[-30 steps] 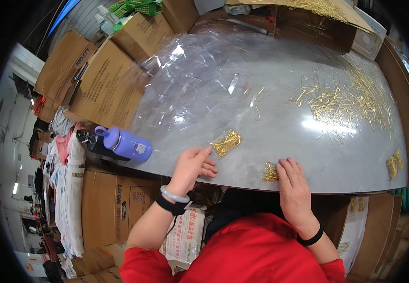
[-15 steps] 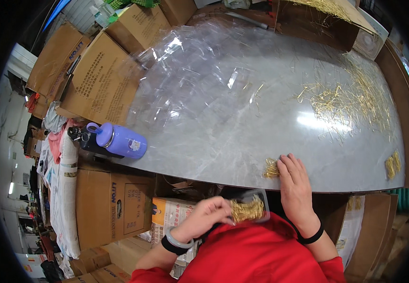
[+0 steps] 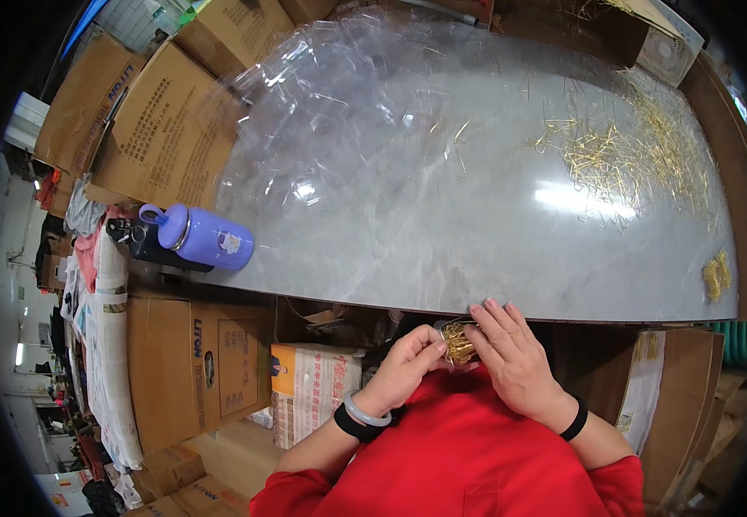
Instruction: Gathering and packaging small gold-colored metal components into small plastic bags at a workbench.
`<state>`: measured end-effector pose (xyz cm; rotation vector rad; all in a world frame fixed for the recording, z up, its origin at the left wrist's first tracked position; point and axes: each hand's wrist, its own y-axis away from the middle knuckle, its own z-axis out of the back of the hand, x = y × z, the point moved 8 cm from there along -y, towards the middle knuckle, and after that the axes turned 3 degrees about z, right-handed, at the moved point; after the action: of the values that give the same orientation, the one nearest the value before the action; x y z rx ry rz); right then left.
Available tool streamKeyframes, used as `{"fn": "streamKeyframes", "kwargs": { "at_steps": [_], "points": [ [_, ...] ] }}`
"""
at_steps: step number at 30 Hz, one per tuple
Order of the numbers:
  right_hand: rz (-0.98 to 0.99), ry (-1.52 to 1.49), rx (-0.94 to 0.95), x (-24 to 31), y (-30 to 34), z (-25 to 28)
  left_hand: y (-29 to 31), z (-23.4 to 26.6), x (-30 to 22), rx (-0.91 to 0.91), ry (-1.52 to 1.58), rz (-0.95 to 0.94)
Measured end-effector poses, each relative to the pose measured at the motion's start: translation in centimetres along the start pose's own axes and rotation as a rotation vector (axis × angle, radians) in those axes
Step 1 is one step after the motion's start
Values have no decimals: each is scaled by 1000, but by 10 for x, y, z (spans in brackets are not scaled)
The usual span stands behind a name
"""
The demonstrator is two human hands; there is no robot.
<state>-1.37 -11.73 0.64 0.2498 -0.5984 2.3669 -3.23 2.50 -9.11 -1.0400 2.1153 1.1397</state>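
Close to the table's front edge, my left hand (image 3: 406, 369) pinches the left side of a small clear plastic box. A bundle of gold wire hooks (image 3: 457, 343) fills the box; most of the box's walls are hidden by my fingers. My right hand (image 3: 516, 366) comes in from the right, its fingers stretched out and lying against the bundle's right side. On the grey tabletop (image 3: 373, 258), loose gold wire hooks (image 3: 619, 159) lie in a wide heap at the right. A smaller gold bundle (image 3: 717, 276) rests near the right edge.
Clear plastic boxes (image 3: 330, 103) are piled at the back left. A purple bottle (image 3: 214, 239) lies beside a dark one at the left edge. Cardboard boxes (image 3: 162, 129) line the left side. An open carton (image 3: 554, 26) stands at the back right, and a brown board borders the right.
My right hand has moved left off the tabletop to the plastic box, and the small gold bundle beside it has left the table. My left hand has raised the box slightly.
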Motion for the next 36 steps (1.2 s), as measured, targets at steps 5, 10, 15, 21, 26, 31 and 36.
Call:
{"fn": "streamKeyframes", "kwargs": {
  "at_steps": [5, 10, 15, 21, 26, 31, 36],
  "points": [
    [41, -27, -11, 4, 5, -4, 12, 1, 4, 11, -19, -44],
    [53, -236, -69, 12, 8, 2, 34, -10, -18, -20, -377, -119],
    [35, -176, -248, 0, -14, 30, 20, -45, -88, -95, -584, -441],
    [-182, -149, -380, -38, -27, 21, -25, -58, -111, -419, -1065, -582],
    [-184, -158, -322, -42, -28, 26, -20, -69, -115, -479, -1382, -892],
    [-229, -324, -353, -46, -27, 38, -26, -79, -104, -214, -1558, -982],
    [-303, -176, -270, -44, 2, 32, -30, -76, -100, -246, -1590, -924]
  ]
}}
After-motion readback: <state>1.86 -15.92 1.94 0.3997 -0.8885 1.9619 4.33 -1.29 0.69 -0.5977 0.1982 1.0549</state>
